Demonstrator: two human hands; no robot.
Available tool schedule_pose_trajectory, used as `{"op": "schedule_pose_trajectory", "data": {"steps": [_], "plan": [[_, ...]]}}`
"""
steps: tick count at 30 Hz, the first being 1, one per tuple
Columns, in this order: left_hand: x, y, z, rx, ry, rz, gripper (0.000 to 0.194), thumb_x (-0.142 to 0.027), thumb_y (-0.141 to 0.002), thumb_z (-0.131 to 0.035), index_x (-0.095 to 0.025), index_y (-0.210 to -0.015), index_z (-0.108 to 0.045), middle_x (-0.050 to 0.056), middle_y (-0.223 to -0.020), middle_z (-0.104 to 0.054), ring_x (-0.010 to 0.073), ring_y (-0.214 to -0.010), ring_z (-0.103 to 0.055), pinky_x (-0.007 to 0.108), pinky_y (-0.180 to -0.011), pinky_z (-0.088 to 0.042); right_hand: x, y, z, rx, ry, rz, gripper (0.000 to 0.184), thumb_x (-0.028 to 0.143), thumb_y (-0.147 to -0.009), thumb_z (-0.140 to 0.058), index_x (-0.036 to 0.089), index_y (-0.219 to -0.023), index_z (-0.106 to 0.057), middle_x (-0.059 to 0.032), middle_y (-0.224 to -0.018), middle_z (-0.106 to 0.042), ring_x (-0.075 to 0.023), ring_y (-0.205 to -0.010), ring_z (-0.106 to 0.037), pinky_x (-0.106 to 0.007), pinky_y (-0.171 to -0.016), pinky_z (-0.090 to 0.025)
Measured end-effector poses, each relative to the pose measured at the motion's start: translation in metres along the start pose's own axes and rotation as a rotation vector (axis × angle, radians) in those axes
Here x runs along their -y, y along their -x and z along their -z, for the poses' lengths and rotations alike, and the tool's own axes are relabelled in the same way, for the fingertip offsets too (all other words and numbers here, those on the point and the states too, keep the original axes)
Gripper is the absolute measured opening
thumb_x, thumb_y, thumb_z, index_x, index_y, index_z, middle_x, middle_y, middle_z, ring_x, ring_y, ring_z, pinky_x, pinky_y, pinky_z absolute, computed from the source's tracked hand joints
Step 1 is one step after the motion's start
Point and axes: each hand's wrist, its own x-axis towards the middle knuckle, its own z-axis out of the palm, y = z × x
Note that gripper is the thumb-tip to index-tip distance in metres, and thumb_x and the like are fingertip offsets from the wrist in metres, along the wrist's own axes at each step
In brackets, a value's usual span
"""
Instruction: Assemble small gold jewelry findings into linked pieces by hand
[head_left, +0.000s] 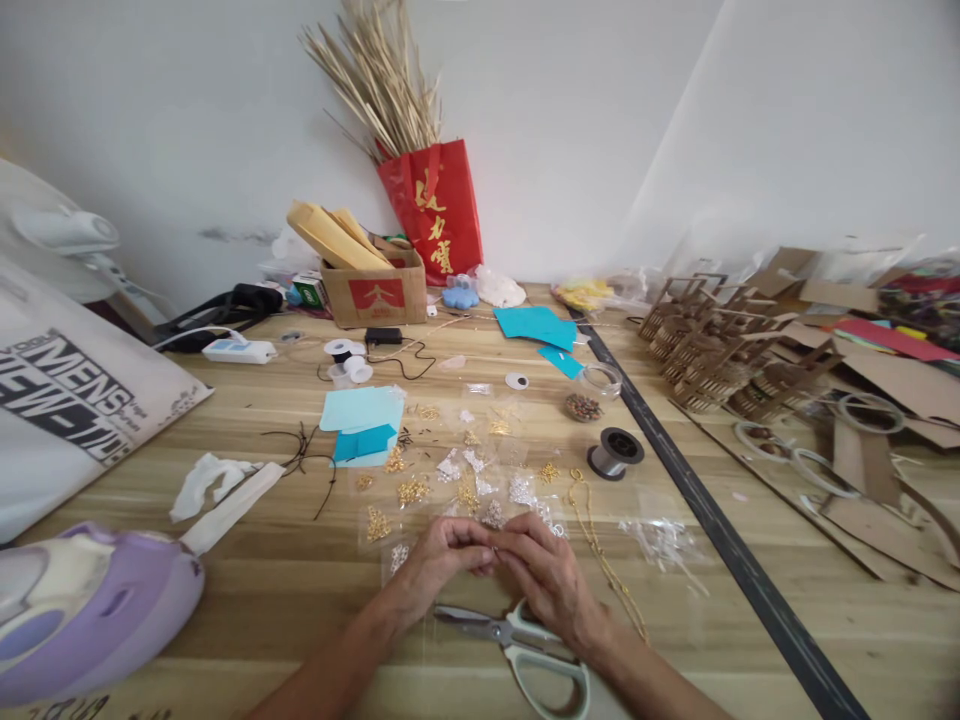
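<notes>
The left hand (pixel 442 558) and right hand (pixel 553 578) meet, grip narrow on I can't tell what, near scissors (pixel 498 630) on the bench (pixel 262 580), a gold chain (pixel 592 539) lying linked, gold findings (pixel 412 490) and silvery pieces (pixel 521 489) loose.

The pinched piece (pixel 493 549) is too small to identify; pale-handled metal scissors (pixel 498 631) lie flat at six o'clock, tips toward ten o'clock.
</notes>
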Motion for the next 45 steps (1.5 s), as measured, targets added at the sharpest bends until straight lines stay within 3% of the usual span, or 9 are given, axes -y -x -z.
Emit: {"op": "schedule_pose_trajectory", "data": {"steps": [5,10,13,19,22,29,45], "plan": [[0.005,-0.001,0.002,0.014,0.052,-0.003,0.014,-0.022,-0.062,-0.075,-0.013,-0.072,-0.073,0.001,-0.058,-0.066,0.0112,-0.055,-0.055,0.023,-0.058,-0.044,-0.001,0.004,0.000,-0.009,0.216,0.092,0.031,0.018,-0.094,-0.041,0.027,-0.120,-0.057,-0.0076,-0.096,-0.060,-0.0182,-0.083,-0.060,-0.027,-0.067,-0.050],[0.006,0.000,0.002,0.011,0.077,0.009,0.015,-0.022,-0.063,-0.074,-0.012,-0.074,-0.073,0.002,-0.060,-0.068,0.0117,-0.057,-0.057,0.023,-0.061,-0.045,-0.001,0.005,-0.002,-0.017,0.287,0.105,0.026,0.018,-0.095,-0.038,0.023,-0.110,-0.058,-0.0079,-0.097,-0.061,-0.0179,-0.083,-0.061,-0.026,-0.065,-0.050],[0.004,0.001,0.001,0.010,0.068,0.002,0.016,-0.024,-0.065,-0.074,-0.011,-0.074,-0.072,0.002,-0.061,-0.068,0.0121,-0.058,-0.057,0.024,-0.062,-0.045,-0.001,0.003,-0.004,-0.012,0.228,0.035,0.021,0.019,-0.095,-0.038,0.021,-0.103,-0.058,-0.0079,-0.097,-0.060,-0.0171,-0.082,-0.060,-0.027,-0.068,-0.049],[-0.002,0.004,0.000,0.015,-0.029,-0.024,0.026,-0.035,-0.078,-0.063,-0.010,-0.076,-0.072,0.005,-0.067,-0.069,0.0139,-0.063,-0.059,0.025,-0.063,-0.045,0.006,-0.006,-0.002,-0.027,-0.144,-0.131,0.011,0.021,-0.093,-0.044,0.020,-0.090,-0.055,-0.0035,-0.081,-0.061,-0.0153,-0.075,-0.059,-0.026,-0.068,-0.048],[-0.005,0.003,0.000,0.005,-0.075,-0.018,0.027,-0.037,-0.076,-0.065,-0.011,-0.073,-0.071,0.004,-0.065,-0.068,0.0140,-0.062,-0.058,0.026,-0.064,-0.045,0.009,-0.009,0.000,-0.007,-0.258,-0.224,0.010,0.023,-0.092,-0.047,0.019,-0.088,-0.055,-0.0029,-0.079,-0.063,-0.0148,-0.073,-0.060,-0.025,-0.065,-0.048],[-0.004,0.000,0.001,-0.020,-0.193,-0.062,0.017,-0.028,-0.065,-0.072,-0.011,-0.067,-0.070,0.002,-0.060,-0.064,0.0131,-0.058,-0.056,0.024,-0.059,-0.043,0.007,-0.008,0.001,0.005,-0.226,-0.293,0.009,0.021,-0.087,-0.054,0.018,-0.081,-0.059,-0.0011,-0.074,-0.060,-0.0136,-0.068,-0.057,-0.022,-0.059,-0.043],[-0.002,0.003,0.001,-0.026,-0.430,-0.187,0.011,-0.022,-0.073,-0.065,-0.013,-0.068,-0.067,0.002,-0.064,-0.064,0.0130,-0.061,-0.054,0.022,-0.058,-0.040,0.005,-0.006,0.000,-0.017,-0.217,-0.290,0.007,0.019,-0.084,-0.056,0.018,-0.079,-0.061,-0.0006,-0.074,-0.060,-0.0137,-0.069,-0.056,-0.022,-0.060,-0.041]]}}
